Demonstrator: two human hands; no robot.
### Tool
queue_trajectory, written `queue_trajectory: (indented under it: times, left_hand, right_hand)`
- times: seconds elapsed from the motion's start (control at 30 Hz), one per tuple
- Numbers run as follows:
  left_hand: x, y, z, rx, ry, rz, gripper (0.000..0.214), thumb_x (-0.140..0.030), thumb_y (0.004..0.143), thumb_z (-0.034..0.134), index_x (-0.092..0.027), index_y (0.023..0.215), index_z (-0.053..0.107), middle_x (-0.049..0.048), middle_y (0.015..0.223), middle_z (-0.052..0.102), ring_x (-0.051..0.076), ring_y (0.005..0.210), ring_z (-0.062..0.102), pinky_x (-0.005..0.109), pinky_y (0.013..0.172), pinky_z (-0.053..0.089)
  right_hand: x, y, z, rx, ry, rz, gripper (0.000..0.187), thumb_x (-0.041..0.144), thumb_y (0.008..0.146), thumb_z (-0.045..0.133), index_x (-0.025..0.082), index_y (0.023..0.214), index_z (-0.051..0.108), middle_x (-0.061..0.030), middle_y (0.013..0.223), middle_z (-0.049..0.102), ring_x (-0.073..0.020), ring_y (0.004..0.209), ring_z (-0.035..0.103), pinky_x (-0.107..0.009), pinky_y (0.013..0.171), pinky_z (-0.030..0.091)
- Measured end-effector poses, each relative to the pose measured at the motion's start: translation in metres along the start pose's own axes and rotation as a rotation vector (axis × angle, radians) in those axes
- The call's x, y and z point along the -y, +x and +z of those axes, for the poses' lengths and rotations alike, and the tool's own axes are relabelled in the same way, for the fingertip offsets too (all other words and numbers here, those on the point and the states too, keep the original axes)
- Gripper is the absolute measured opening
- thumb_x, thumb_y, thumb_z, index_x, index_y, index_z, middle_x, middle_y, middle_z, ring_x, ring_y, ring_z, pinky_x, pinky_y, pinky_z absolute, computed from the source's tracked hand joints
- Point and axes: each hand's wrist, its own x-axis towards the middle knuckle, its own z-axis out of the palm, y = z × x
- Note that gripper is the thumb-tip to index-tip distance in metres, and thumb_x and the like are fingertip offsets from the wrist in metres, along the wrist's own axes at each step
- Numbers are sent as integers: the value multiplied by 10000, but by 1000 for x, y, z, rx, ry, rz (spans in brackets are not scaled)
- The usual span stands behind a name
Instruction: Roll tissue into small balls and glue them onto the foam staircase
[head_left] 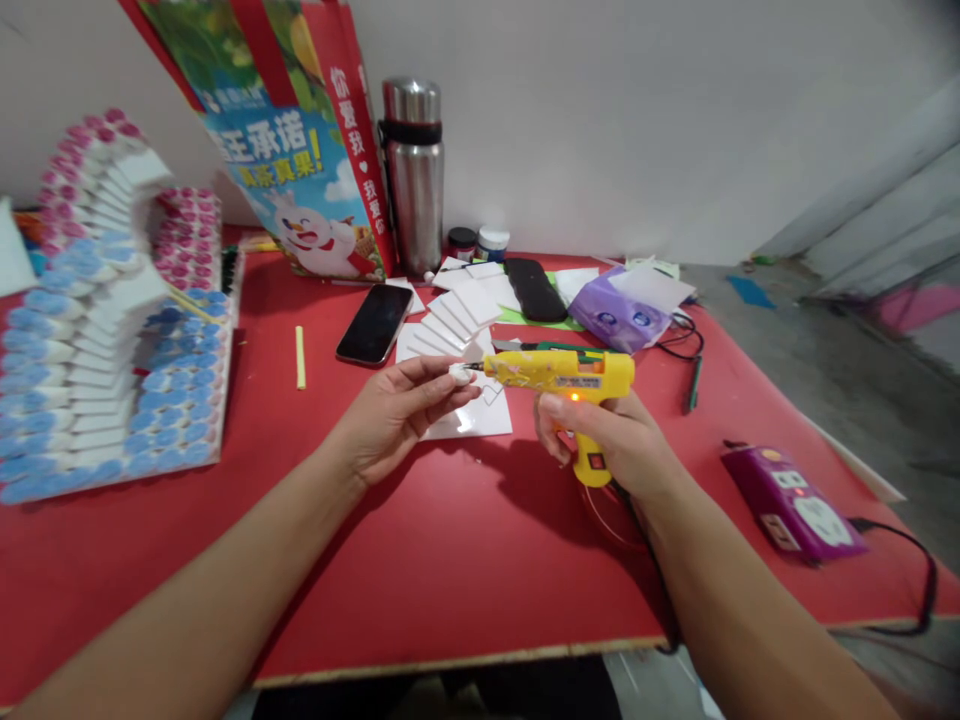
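My left hand (409,405) pinches a small white piece (460,374) between thumb and fingers; its exact kind is too small to make out. Wrapped round the handle of a yellow hot glue gun (559,375) is my right hand (600,430). The gun points left, and its nozzle meets or nearly meets the white piece. An orange light glows on its side. Below the left fingers lies a white sheet (480,415), and behind it white cards (457,315) are fanned out. A utility knife (555,348) lies behind the gun, partly hidden.
Left stands a model (97,370) of white steps with blue and pink rolls. A phone (375,323), yellow stick (301,357), steel flask (416,180), printed bag (300,150), dark case (535,289) and purple tissue pack (619,308) surround the work. A purple power strip (795,503) sits right.
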Motion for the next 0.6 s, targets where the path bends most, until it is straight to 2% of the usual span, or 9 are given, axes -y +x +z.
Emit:
queue_trajectory:
  times: [0.13, 0.4, 0.53, 0.6]
  left_hand:
    - [0, 1, -1, -18, 1, 35, 193, -63, 745, 842, -116, 921, 781, 57, 867, 788, 128, 778, 763, 200, 804, 619]
    - [-3, 0, 3, -55, -1, 110, 184, -76, 730, 853, -128, 880, 760, 35, 853, 780, 118, 799, 760, 193, 834, 606]
    - [-16, 0, 1, -133, 70, 200, 210, -115, 697, 877, -139, 856, 744, 20, 824, 767, 106, 744, 732, 208, 788, 599]
    - [-25, 1, -4, -150, 127, 278, 206, -129, 701, 870, -145, 869, 752, 16, 823, 762, 100, 728, 717, 213, 763, 590]
  right_hand:
    - [0, 1, 1, -13, 6, 7, 351, 422, 841, 709, 181, 604, 617, 4, 521, 568, -110, 437, 509, -251, 431, 392]
    - [0, 0, 0, -7, 14, 20, 354, 425, 846, 706, 177, 609, 617, 1, 527, 573, -107, 438, 506, -248, 430, 393]
    - [-1, 1, -1, -18, 28, -16, 316, 434, 846, 716, 176, 675, 653, -15, 592, 622, -133, 501, 564, -272, 488, 464]
    - [-3, 2, 1, -87, 44, -30, 275, 427, 850, 722, 174, 747, 683, -33, 676, 671, -150, 568, 610, -289, 548, 502]
